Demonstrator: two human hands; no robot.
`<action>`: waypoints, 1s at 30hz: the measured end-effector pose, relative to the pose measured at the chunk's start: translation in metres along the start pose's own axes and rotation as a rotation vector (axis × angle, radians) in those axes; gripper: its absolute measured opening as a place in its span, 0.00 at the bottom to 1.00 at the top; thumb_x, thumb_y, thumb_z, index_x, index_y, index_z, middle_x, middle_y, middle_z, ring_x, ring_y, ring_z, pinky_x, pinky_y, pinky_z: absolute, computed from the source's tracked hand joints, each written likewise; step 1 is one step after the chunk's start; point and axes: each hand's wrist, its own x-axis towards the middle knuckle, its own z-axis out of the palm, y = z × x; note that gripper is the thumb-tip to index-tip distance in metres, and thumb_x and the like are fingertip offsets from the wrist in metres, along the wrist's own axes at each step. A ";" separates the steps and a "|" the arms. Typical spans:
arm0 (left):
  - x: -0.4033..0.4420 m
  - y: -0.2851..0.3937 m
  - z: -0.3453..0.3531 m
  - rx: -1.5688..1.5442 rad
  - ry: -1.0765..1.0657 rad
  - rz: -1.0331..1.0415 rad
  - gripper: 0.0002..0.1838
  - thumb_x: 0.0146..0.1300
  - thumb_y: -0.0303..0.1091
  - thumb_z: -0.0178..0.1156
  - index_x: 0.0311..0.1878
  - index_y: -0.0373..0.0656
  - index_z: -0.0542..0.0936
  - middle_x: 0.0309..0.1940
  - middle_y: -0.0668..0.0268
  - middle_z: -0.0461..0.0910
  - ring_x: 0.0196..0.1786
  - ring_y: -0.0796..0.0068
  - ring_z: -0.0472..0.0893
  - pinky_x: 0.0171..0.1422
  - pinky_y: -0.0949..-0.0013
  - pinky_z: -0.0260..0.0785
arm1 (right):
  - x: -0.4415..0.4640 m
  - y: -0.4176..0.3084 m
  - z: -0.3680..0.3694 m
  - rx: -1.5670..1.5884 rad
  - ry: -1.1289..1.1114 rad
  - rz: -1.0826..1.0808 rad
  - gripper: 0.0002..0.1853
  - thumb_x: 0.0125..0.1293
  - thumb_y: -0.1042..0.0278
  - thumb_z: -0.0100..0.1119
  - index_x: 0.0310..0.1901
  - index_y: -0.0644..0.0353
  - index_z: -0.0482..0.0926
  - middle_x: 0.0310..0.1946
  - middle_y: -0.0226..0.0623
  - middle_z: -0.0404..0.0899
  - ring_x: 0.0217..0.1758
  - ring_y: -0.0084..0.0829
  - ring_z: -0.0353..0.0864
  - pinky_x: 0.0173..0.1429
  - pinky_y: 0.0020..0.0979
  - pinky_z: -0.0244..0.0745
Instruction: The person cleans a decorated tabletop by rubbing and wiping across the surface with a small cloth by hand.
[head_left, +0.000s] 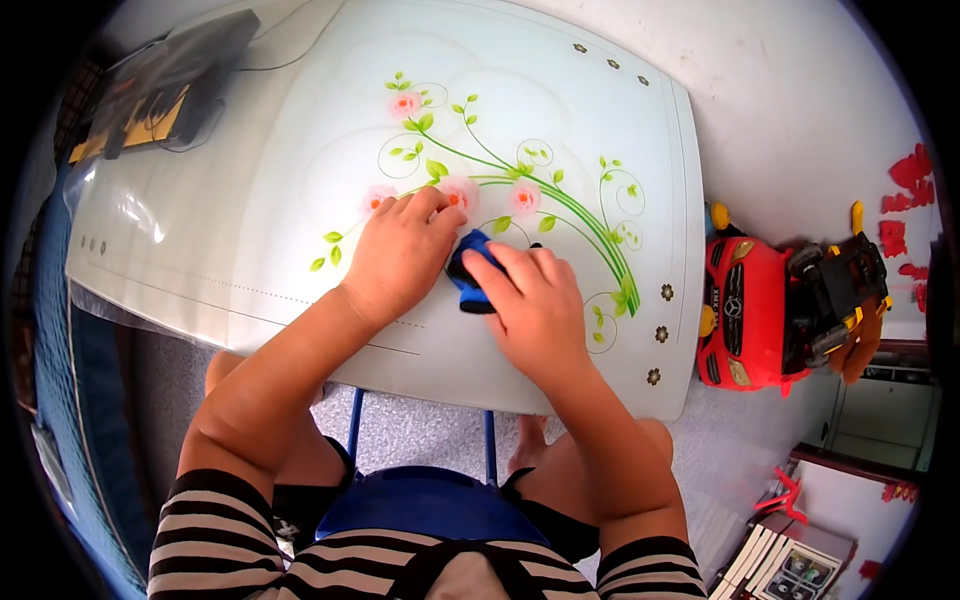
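Observation:
My right hand [535, 300] is closed around a small blue and black object [468, 272], with the thumb and index finger on its side. The object looks like a toy, but its exact kind is partly hidden by my fingers. A small black bit shows just beyond the knuckles. My left hand [400, 250] rests just left of the object, its fingers bent down toward the tabletop. Whatever may be under those fingertips is hidden. Both hands are over the pale table [300, 130], which has a printed pattern of pink flowers and green vines.
A dark device under clear plastic [175, 90] sits at the table's far left, with a cable trailing from it. Right of the table are a red toy car [745, 315] and a black and yellow toy vehicle [840, 290]. A blue chair [430, 505] is below me.

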 end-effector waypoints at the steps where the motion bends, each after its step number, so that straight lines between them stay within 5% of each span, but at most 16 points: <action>1: 0.000 0.001 -0.001 0.000 -0.002 0.001 0.13 0.69 0.28 0.70 0.55 0.48 0.86 0.54 0.63 0.83 0.54 0.56 0.86 0.61 0.53 0.79 | 0.000 0.001 -0.001 0.000 0.000 0.002 0.33 0.53 0.75 0.75 0.65 0.49 0.87 0.59 0.32 0.86 0.52 0.41 0.82 0.55 0.46 0.76; 5: 0.001 0.001 -0.001 -0.003 -0.001 -0.005 0.12 0.69 0.27 0.70 0.55 0.48 0.86 0.54 0.63 0.83 0.55 0.56 0.86 0.61 0.53 0.79 | 0.006 0.012 -0.017 0.052 -0.082 0.061 0.32 0.54 0.74 0.76 0.64 0.50 0.87 0.60 0.32 0.86 0.54 0.42 0.83 0.57 0.45 0.78; 10: 0.000 0.001 -0.003 -0.006 0.014 0.012 0.13 0.69 0.27 0.70 0.54 0.48 0.86 0.54 0.63 0.83 0.55 0.56 0.86 0.61 0.54 0.79 | -0.002 0.064 -0.016 -0.177 0.026 0.409 0.32 0.59 0.72 0.79 0.68 0.51 0.86 0.61 0.36 0.86 0.60 0.47 0.83 0.67 0.48 0.79; 15: 0.001 0.002 -0.005 0.005 -0.022 -0.001 0.12 0.68 0.27 0.70 0.54 0.48 0.85 0.55 0.63 0.83 0.55 0.57 0.86 0.62 0.54 0.79 | -0.006 0.063 -0.012 -0.290 0.027 0.304 0.34 0.59 0.72 0.79 0.70 0.50 0.84 0.62 0.38 0.86 0.59 0.47 0.83 0.64 0.49 0.79; 24: 0.001 0.002 -0.003 0.004 -0.025 -0.027 0.12 0.70 0.28 0.70 0.55 0.48 0.86 0.54 0.63 0.83 0.55 0.55 0.86 0.62 0.53 0.79 | -0.003 -0.011 -0.001 -0.015 -0.053 0.015 0.33 0.53 0.73 0.76 0.65 0.49 0.88 0.60 0.34 0.86 0.54 0.41 0.83 0.55 0.44 0.76; 30: 0.001 0.001 -0.003 0.004 -0.022 -0.012 0.11 0.70 0.28 0.70 0.55 0.48 0.86 0.54 0.63 0.83 0.55 0.56 0.86 0.62 0.53 0.79 | 0.000 0.035 -0.013 -0.123 0.002 0.193 0.34 0.54 0.73 0.78 0.67 0.50 0.86 0.60 0.35 0.86 0.56 0.43 0.83 0.58 0.46 0.78</action>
